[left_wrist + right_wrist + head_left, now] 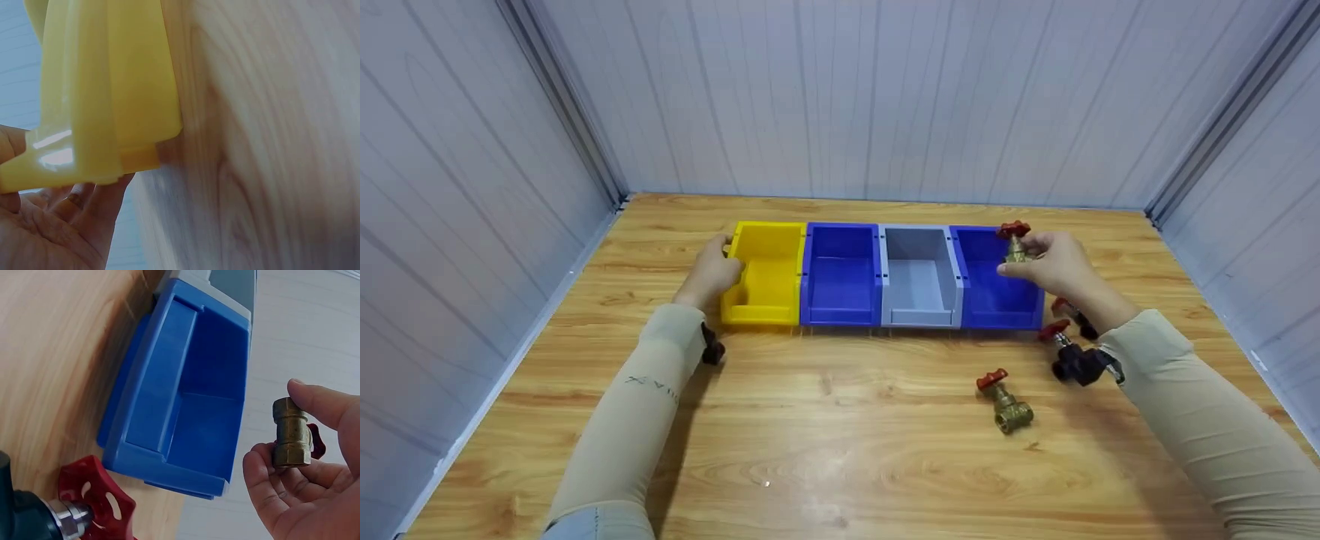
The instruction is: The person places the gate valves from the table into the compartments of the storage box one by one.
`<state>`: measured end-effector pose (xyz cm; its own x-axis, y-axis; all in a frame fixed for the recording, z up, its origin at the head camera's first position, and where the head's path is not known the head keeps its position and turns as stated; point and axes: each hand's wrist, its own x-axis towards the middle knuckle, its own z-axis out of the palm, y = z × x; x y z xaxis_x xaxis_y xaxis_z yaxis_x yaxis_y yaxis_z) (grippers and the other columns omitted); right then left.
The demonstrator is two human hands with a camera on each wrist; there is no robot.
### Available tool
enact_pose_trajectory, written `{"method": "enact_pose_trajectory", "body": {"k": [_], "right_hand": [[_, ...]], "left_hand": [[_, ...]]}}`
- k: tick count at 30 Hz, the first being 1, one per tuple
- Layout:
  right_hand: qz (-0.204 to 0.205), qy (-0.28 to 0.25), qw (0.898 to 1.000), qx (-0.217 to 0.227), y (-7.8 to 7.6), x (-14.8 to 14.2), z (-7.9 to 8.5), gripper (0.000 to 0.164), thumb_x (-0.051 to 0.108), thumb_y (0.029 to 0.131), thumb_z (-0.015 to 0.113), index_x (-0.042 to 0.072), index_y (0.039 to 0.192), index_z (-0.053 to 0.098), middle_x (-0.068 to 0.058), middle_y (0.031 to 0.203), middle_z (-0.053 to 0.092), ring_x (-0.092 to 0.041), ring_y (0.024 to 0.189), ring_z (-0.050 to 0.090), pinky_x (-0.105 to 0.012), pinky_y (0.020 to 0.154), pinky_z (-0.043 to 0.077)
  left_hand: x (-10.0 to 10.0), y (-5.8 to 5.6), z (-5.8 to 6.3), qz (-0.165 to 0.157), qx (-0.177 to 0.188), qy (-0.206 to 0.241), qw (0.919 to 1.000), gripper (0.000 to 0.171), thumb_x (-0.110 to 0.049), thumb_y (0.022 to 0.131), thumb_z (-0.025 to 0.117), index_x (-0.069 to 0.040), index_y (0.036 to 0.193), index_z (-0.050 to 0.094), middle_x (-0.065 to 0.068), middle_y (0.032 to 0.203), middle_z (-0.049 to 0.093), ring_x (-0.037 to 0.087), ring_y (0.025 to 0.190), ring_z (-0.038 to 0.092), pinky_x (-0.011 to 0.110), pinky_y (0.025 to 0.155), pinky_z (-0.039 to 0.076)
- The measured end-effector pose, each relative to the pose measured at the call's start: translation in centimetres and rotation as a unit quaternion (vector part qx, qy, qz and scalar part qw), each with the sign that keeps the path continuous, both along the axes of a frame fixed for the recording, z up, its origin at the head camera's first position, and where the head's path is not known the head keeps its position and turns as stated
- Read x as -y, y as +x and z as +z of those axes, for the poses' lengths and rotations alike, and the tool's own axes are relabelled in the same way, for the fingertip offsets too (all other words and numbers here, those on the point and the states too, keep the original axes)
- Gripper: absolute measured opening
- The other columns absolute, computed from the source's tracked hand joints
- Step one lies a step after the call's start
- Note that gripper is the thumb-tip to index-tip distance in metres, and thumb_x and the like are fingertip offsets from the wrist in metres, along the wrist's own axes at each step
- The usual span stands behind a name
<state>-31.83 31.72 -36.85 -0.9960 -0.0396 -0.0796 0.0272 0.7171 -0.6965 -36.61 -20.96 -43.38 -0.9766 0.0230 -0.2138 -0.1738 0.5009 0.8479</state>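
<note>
My left hand (711,271) grips the left side wall of the yellow bin (760,316). In the left wrist view the thumb and fingers curl round that bin's edge (84,163). My right hand (1063,264) pinches a brass gate valve (1016,249) with a red handwheel over the right-hand blue bin (1001,320). The right wrist view shows the valve's brass body (292,433) between thumb and fingertips, its handwheel (318,441) toward the palm. That blue bin (157,391) is bare inside.
Between the yellow and right-hand blue bins stand another blue bin (840,316) and a grey bin (921,318), all side by side. A second brass valve (1008,409) lies nearer me. Dark-bodied valves (1078,364) with red handwheels lie under my right forearm. Panel walls (840,97) enclose the table.
</note>
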Motion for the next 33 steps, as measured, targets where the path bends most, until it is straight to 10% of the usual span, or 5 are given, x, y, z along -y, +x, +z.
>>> {"method": "enact_pose_trajectory", "body": {"k": [16,33], "right_hand": [[-0.014,-0.017,0.999,0.035,-0.5,1.5,-0.8,0.082,0.026,0.096,0.084,-0.01,0.158,0.045,-0.031,0.154,0.054,-0.043,0.138,0.053,-0.058,0.122,0.042],[0.0,0.011,1.0,0.001,-1.1,2.6,-1.9,0.071,0.023,0.097,0.081,-0.015,0.149,0.053,-0.031,0.137,0.063,-0.034,0.117,0.059,-0.048,0.107,0.048]], "left_hand": [[-0.2,-0.1,-0.1,0.007,-0.004,0.005,1.0,0.063,-0.007,0.106,0.044,-0.009,0.168,0.032,0.018,0.16,0.048,0.032,0.131,0.049,0.046,0.108,0.043],[-0.2,0.1,-0.1,0.0,-0.015,-0.007,0.9999,0.064,-0.011,0.107,0.045,-0.008,0.169,0.03,0.02,0.15,0.052,0.033,0.119,0.053,0.041,0.094,0.047]]}}
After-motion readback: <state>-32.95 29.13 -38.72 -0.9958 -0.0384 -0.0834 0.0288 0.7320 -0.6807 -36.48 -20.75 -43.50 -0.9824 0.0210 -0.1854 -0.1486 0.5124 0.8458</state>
